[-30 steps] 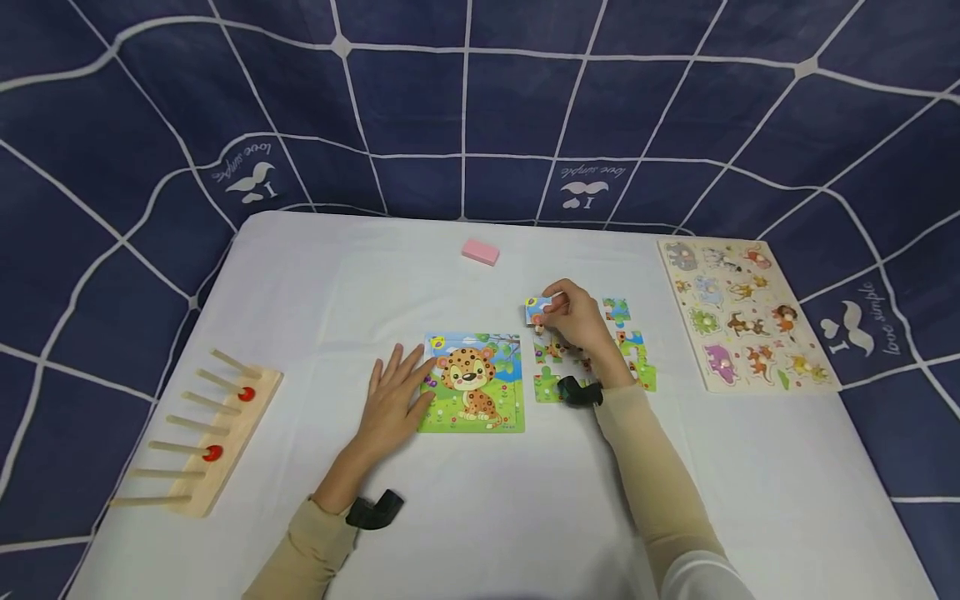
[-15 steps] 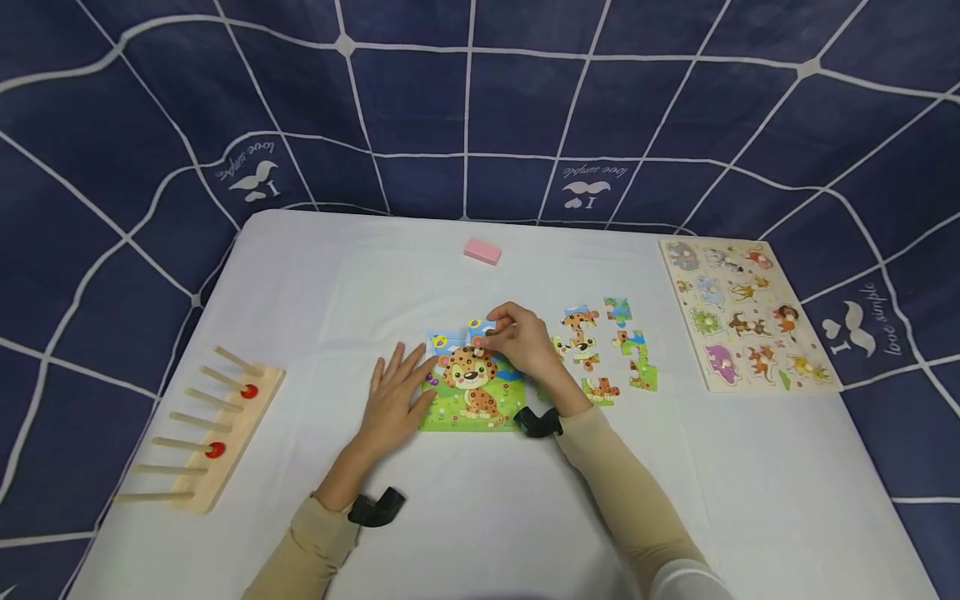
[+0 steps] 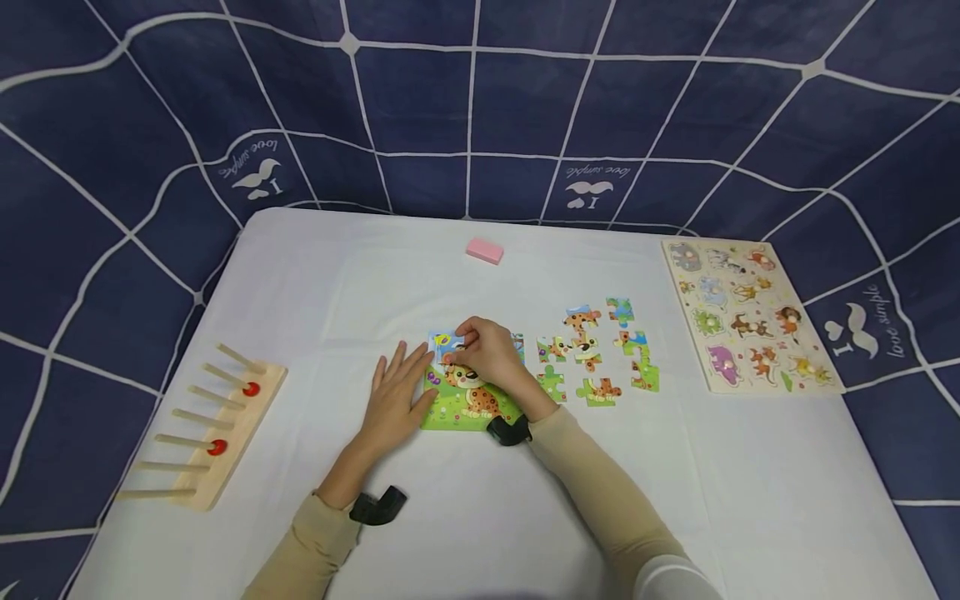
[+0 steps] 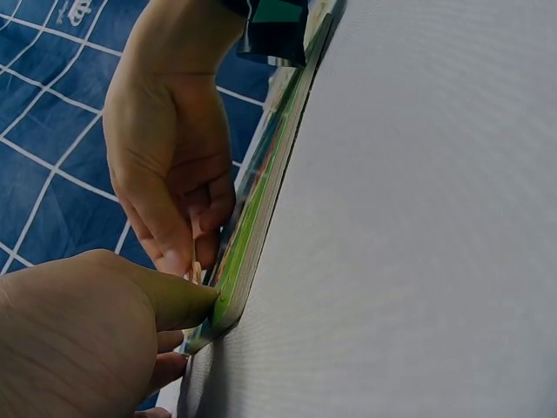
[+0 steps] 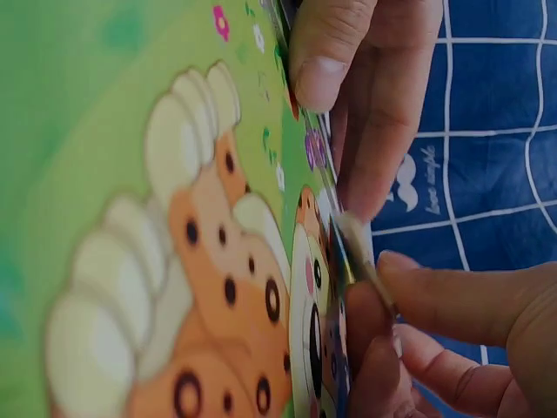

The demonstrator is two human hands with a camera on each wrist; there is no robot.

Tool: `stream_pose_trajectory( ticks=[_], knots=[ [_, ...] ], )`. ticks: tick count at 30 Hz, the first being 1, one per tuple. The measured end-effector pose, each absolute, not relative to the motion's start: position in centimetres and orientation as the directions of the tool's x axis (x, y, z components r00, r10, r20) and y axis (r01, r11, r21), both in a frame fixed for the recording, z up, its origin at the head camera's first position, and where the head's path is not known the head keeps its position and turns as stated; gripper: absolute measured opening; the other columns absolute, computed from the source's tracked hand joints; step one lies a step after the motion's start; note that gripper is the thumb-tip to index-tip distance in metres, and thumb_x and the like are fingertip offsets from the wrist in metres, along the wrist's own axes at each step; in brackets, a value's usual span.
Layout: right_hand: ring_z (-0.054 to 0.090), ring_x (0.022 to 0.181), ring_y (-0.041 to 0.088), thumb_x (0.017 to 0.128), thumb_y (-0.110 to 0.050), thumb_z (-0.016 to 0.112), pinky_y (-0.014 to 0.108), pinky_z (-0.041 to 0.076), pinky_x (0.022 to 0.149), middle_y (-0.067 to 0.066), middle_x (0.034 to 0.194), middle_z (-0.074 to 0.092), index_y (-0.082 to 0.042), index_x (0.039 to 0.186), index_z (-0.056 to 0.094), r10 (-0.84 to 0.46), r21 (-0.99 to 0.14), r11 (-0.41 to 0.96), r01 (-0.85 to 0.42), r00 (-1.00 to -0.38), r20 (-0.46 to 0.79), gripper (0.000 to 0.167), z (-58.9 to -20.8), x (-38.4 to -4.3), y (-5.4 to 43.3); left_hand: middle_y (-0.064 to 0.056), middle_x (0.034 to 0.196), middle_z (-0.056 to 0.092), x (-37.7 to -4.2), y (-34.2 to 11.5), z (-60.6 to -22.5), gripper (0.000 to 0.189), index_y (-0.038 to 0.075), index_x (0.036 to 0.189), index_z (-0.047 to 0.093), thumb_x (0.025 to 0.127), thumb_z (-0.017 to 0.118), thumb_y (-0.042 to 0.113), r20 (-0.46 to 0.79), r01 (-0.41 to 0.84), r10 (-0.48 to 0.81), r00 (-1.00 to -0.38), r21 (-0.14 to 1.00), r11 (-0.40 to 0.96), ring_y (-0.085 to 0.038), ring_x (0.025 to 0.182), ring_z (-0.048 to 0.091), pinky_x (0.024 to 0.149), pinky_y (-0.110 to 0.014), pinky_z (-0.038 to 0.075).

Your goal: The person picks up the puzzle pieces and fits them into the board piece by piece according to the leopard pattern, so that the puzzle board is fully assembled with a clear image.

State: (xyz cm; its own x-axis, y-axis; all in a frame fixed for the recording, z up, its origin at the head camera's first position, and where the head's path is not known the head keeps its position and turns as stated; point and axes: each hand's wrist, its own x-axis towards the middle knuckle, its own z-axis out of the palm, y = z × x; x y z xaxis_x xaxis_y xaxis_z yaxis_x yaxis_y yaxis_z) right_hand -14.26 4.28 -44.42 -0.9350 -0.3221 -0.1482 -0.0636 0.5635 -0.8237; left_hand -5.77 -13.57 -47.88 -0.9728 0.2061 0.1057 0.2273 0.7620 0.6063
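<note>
A square leopard puzzle board lies on the white table. My left hand rests along its left edge with fairly straight fingers; the left wrist view has the thumb on the board's edge. Over the upper left corner, my right hand pinches a jigsaw piece between thumb and fingers, tilted against the board in the right wrist view. The right hand covers part of the leopard's head and the picture's top. Several loose jigsaw pieces, including a green one and a leopard-paw one, lie right of the board.
A pink block lies towards the back of the table. At the left stands a wooden peg rack with red beads on two pegs. An animal knob puzzle lies at the far right. Blue gridded cloth hangs behind.
My right hand has carried the jigsaw piece leftward from the loose pieces to the board's upper left corner and lowered it there. The left hand has stayed on the board's edge.
</note>
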Motion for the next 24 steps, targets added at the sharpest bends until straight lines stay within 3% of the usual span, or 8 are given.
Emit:
stream_pose_trajectory(
  ticks=[17, 24],
  knots=[
    [0.052, 0.08, 0.018, 0.079, -0.026, 0.082, 0.03, 0.043, 0.07, 0.006, 0.093, 0.06, -0.008, 0.106, 0.069, -0.33, -0.629, 0.749, -0.206, -0.94, -0.086, 0.035, -44.4, -14.3, 3.3, -0.013, 0.156, 0.037, -5.6, -13.4, -47.6, 0.052, 0.006, 0.142, 0.05, 0.093, 0.061, 0.018, 0.143, 0.265, 0.224, -0.964, 0.557, 0.787, -0.041, 0.148, 0.019, 0.116, -0.064, 0.006],
    [0.051, 0.078, 0.017, 0.08, -0.021, 0.082, 0.028, 0.043, 0.067, 0.005, 0.09, 0.06, -0.008, 0.103, 0.069, -0.347, -0.614, 0.754, -0.234, -0.935, -0.07, 0.03, -44.6, -14.4, 3.1, -0.007, 0.154, 0.042, -5.5, -13.3, -47.6, 0.05, 0.01, 0.144, 0.049, 0.095, 0.058, 0.02, 0.187, 0.342, 0.287, -0.939, 0.538, 0.77, -0.039, 0.148, 0.023, 0.113, -0.069, 0.007]
  ],
)
